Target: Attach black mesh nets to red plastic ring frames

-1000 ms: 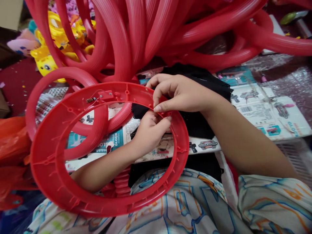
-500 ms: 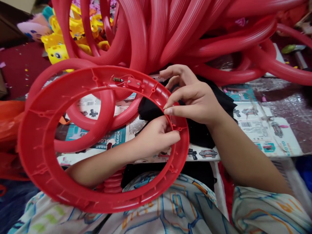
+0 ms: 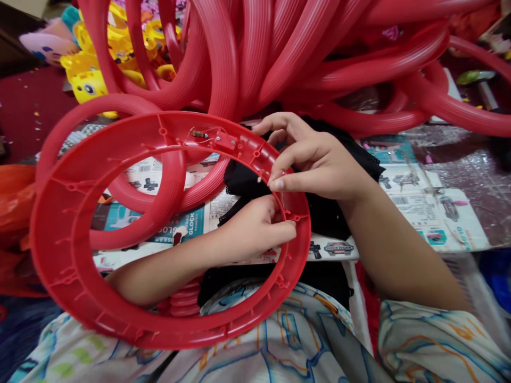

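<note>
Printed cardboard (image 3: 417,202), black cloth (image 3: 329,215) on it, red ribbed hoops (image 3: 174,181) lying across, shiny film (image 3: 473,154) beside.

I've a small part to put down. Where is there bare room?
Printed cardboard right of the black cloth is mostly bare; so is dark-red surface between the yellow toys and orange bag. It's crowded under the held red ring (loose hoop) and behind it (heaped hoops).
</note>
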A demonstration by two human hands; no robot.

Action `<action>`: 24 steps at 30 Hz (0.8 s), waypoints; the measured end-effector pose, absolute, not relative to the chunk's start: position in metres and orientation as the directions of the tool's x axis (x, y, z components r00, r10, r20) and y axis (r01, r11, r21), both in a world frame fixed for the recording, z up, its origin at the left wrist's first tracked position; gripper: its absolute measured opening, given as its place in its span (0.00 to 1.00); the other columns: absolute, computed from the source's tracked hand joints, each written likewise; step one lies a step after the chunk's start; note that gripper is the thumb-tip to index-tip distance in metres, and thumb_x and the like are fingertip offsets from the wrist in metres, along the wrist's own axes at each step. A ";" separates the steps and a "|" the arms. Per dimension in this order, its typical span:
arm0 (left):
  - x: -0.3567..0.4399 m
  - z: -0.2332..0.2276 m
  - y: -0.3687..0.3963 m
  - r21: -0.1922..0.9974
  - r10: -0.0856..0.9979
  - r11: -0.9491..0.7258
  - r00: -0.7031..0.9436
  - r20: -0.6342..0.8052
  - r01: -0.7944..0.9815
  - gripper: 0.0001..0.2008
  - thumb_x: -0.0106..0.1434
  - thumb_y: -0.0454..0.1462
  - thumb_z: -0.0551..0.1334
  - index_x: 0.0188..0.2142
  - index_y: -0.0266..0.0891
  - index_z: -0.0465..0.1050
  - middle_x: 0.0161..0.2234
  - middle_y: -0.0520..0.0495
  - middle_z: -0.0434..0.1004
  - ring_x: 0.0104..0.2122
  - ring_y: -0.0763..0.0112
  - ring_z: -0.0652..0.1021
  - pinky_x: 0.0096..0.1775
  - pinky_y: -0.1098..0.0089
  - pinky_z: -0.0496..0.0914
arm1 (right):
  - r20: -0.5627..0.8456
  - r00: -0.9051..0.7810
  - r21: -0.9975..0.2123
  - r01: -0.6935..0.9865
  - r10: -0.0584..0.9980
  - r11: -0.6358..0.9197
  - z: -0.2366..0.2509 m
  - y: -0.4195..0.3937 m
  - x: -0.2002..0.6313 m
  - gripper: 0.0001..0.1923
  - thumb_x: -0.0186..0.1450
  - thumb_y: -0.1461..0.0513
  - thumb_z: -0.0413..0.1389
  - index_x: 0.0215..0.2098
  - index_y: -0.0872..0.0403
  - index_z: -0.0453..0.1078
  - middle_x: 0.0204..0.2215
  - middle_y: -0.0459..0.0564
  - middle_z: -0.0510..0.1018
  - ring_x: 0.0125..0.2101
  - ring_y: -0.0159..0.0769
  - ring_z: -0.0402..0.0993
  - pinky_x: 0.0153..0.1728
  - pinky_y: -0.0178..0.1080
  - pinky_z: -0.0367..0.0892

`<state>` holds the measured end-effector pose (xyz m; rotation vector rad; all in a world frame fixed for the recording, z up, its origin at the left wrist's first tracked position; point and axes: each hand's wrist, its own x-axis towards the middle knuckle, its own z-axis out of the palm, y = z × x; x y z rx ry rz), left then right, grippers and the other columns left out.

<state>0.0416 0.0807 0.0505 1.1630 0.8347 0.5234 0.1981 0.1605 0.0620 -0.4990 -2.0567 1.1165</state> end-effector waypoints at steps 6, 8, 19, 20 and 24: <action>0.043 0.048 0.081 0.934 0.722 0.343 0.609 -0.330 0.100 0.04 0.57 0.30 0.56 0.32 0.36 0.68 0.29 0.52 0.73 0.30 0.74 0.75 0.32 0.75 0.70 | 0.389 -0.673 -0.831 0.038 0.629 0.555 0.062 0.161 0.197 0.10 0.57 0.54 0.65 0.27 0.54 0.78 0.53 0.50 0.69 0.54 0.41 0.66 0.59 0.49 0.60; 0.043 0.048 0.080 0.926 0.721 0.362 0.599 -0.348 0.103 0.04 0.57 0.30 0.56 0.32 0.36 0.68 0.28 0.52 0.73 0.28 0.73 0.75 0.31 0.75 0.70 | 0.380 -0.648 -0.831 0.074 0.660 0.552 0.062 0.161 0.197 0.09 0.56 0.55 0.65 0.27 0.52 0.78 0.54 0.49 0.69 0.54 0.42 0.65 0.59 0.48 0.60; 0.043 0.053 0.078 0.904 0.692 0.424 0.628 -0.356 0.045 0.02 0.57 0.30 0.57 0.30 0.37 0.66 0.27 0.52 0.73 0.26 0.75 0.74 0.29 0.76 0.69 | 0.362 -0.596 -0.878 0.042 0.717 0.478 0.060 0.158 0.195 0.11 0.55 0.56 0.66 0.27 0.55 0.76 0.53 0.51 0.70 0.52 0.40 0.67 0.58 0.47 0.62; 0.043 0.054 0.078 0.895 0.683 0.445 0.635 -0.360 0.030 0.02 0.58 0.30 0.57 0.30 0.37 0.66 0.27 0.52 0.73 0.26 0.75 0.75 0.29 0.76 0.69 | 0.357 -0.607 -0.881 0.034 0.710 0.472 0.060 0.158 0.195 0.10 0.56 0.56 0.66 0.27 0.56 0.75 0.52 0.51 0.70 0.53 0.40 0.67 0.59 0.47 0.60; 0.044 0.056 0.076 0.893 0.673 0.448 0.647 -0.358 0.029 0.01 0.60 0.32 0.59 0.31 0.36 0.66 0.28 0.52 0.73 0.28 0.76 0.74 0.32 0.76 0.70 | 0.351 -0.652 -0.882 0.011 0.673 0.470 0.060 0.159 0.196 0.10 0.55 0.57 0.67 0.27 0.56 0.74 0.47 0.49 0.73 0.55 0.40 0.65 0.60 0.49 0.58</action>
